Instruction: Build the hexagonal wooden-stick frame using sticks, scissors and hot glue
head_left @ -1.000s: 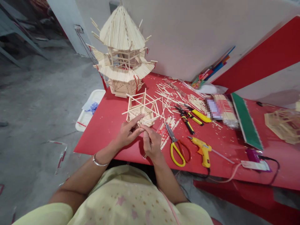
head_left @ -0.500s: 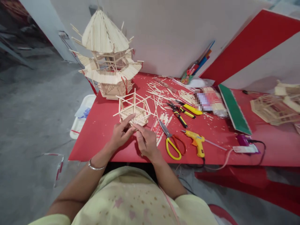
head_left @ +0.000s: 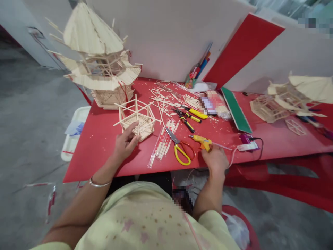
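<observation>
A small six-sided frame of wooden sticks [head_left: 149,116] stands on the red table, its top a web of crossing sticks. My left hand [head_left: 125,142] is at its near left side, index finger and thumb apart and touching the frame. To the right, my right hand [head_left: 215,159] is closed around the handle of a yellow hot glue gun [head_left: 202,140]. The gun's nozzle points left, and a clear glue stick sticks out of its back. The handle and most of my right fingertips are hidden. Scissors [head_left: 178,146] with yellow and red handles lie between the hands.
A tall stick pagoda [head_left: 104,83] stands at the back left. Loose sticks [head_left: 166,100], pliers [head_left: 186,121], a yellow-handled cutter [head_left: 197,113] and wrapped sticks [head_left: 163,142] lie mid-table. A green board [head_left: 236,109], power strip [head_left: 247,146] and another stick model [head_left: 273,107] are rightward.
My right hand has left the stick frame and moved right onto the glue gun. My left hand stays at the frame. The view has shifted to the right.
</observation>
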`<state>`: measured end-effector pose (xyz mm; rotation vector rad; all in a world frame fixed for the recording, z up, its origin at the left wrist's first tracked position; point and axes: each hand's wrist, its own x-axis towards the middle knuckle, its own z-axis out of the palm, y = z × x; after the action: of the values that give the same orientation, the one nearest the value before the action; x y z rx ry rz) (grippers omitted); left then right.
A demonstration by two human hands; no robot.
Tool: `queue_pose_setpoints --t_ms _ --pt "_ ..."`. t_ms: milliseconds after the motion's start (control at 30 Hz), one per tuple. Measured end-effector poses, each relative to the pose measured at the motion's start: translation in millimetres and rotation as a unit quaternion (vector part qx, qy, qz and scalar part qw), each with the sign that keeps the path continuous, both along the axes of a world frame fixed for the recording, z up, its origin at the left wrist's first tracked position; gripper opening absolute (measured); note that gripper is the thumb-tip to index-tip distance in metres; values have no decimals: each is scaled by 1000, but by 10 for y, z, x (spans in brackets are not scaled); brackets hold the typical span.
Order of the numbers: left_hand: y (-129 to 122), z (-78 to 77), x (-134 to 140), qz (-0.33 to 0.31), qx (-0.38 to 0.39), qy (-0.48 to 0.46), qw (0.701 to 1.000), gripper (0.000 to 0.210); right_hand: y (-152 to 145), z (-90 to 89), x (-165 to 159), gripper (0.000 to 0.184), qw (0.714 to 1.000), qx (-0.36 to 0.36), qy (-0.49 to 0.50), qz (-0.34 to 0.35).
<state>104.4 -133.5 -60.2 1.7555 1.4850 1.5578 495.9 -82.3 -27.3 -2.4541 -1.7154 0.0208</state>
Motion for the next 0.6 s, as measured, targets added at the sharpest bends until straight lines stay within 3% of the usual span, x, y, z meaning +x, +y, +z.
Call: queue_pose_setpoints --t_ms 100,167,300,400,467,600 --pt "1 15 -7 -3 4 20 1000 54 85 -168 216 52 997 -54 51 -22" --pt "1 15 -16 1 7 18 1000 53 129 -248 254 46 994 -47 102 -14" --pt "1 8 -23 -2 7 13 1000 52 108 -225 110 43 962 84 259 7" --pt "1 11 -21 -4 11 10 1000 54 10 -27 -154 44 894 126 428 41" --pt "1 13 -20 -4 12 6 1000 55 -42 182 -361 36 863 126 481 89" --pt "1 13 -14 -4 13 -1 1000 56 -27 688 -787 27 868 140 401 257"
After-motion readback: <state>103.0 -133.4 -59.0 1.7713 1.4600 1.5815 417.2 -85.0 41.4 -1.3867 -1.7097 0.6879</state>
